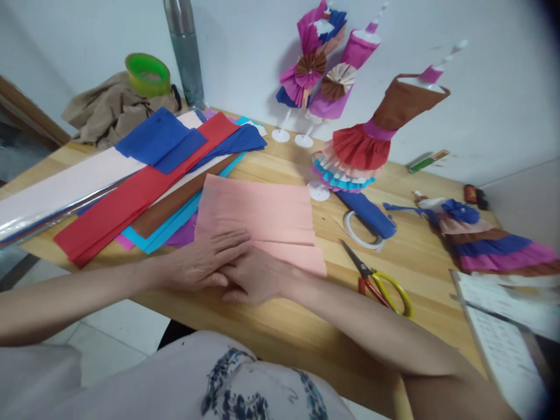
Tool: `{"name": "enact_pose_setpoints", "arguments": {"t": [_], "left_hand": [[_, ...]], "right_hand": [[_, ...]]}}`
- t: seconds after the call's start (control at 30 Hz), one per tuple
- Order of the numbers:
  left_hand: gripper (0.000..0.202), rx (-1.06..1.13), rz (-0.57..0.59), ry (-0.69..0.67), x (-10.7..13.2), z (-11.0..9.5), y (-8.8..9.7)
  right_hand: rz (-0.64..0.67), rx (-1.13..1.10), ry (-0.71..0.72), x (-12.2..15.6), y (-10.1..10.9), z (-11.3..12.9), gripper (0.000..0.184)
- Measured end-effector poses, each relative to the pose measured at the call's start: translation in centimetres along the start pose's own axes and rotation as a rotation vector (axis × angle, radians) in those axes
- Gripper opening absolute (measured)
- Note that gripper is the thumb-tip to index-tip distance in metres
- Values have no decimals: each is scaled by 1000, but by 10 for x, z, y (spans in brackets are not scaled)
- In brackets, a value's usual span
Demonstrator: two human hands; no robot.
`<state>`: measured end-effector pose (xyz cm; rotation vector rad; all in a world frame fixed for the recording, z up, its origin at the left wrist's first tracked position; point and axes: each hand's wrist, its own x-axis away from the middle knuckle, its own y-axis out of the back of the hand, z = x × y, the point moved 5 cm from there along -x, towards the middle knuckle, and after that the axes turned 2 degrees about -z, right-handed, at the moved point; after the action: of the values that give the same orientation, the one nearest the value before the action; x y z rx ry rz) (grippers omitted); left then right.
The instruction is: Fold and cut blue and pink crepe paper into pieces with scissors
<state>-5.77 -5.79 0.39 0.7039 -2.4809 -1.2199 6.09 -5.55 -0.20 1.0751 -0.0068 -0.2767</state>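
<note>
A folded sheet of pink crepe paper (pixel 262 213) lies on the wooden table (pixel 306 326) in front of me. My left hand (pixel 203 259) lies flat on its near edge, fingers stretched out and pointing right. My right hand (pixel 256 277) rests beside it on the same edge, fingers flat and tucked partly under the left hand's fingers. Neither hand grips anything.
A stack of red, blue, brown and cyan crepe sheets (pixel 149 175) lies to the left. Scissors (pixel 376 283) and a tape ring (pixel 361 230) sit to the right. Paper-dress figures (pixel 359 151) stand at the back; another lies at right (pixel 485 242). A clipboard (pixel 503 326) is at far right.
</note>
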Motion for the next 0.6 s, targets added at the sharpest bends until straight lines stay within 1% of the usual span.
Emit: {"name": "enact_pose_setpoints", "arguments": {"t": [0.07,0.13,0.23,0.3,0.37,0.5,0.6], "left_hand": [[76,1,-23,6,-1,4,2],[77,-15,-34,9,-2,6,3],[80,-96,-46,-21,-3,6,0],[83,-172,-51,-47,-4,4,-3],[87,-236,-37,-60,-4,3,-5],[91,-299,21,-56,-3,5,-5],[91,-351,37,-67,2,10,-4]], "right_hand": [[-60,-30,30,2,3,-2,38],[-159,-50,43,8,8,-7,34],[-284,-51,5,26,15,-14,35],[-284,-25,-14,41,17,-16,36],[-298,36,-66,57,20,-18,39],[-199,101,-216,84,20,-25,48],[-150,163,-338,101,21,-33,52]]}}
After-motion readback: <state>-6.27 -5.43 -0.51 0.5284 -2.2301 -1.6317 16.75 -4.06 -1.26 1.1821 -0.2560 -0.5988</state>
